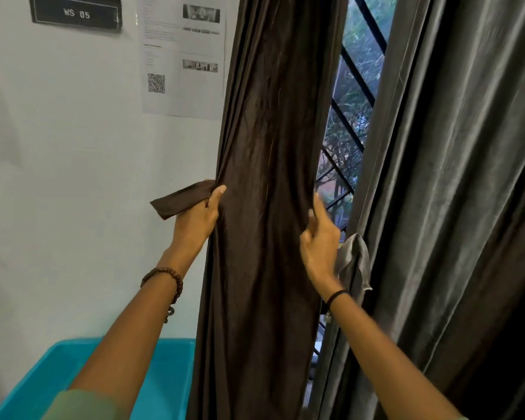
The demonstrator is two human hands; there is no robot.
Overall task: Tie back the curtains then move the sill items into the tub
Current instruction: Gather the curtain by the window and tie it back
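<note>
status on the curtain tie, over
Left grip holds tie at brown curtain. Right grip grips its other edge. Not tied yet. Grey curtain hangs loose.

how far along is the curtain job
Nothing looks finished yet. In hand: both hands bunch the brown curtain, the left hand also holding its brown tie strap, the right hand gripping the window-side edge. Left: knotting that strap, the grey curtain, which looks untied, then the sill items, out of view, into the teal tub.

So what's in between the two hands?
The gathered brown curtain fills the stretch between the left hand, which also holds a brown strap, and the right hand, which grips its other edge. The head view shows it.
</note>
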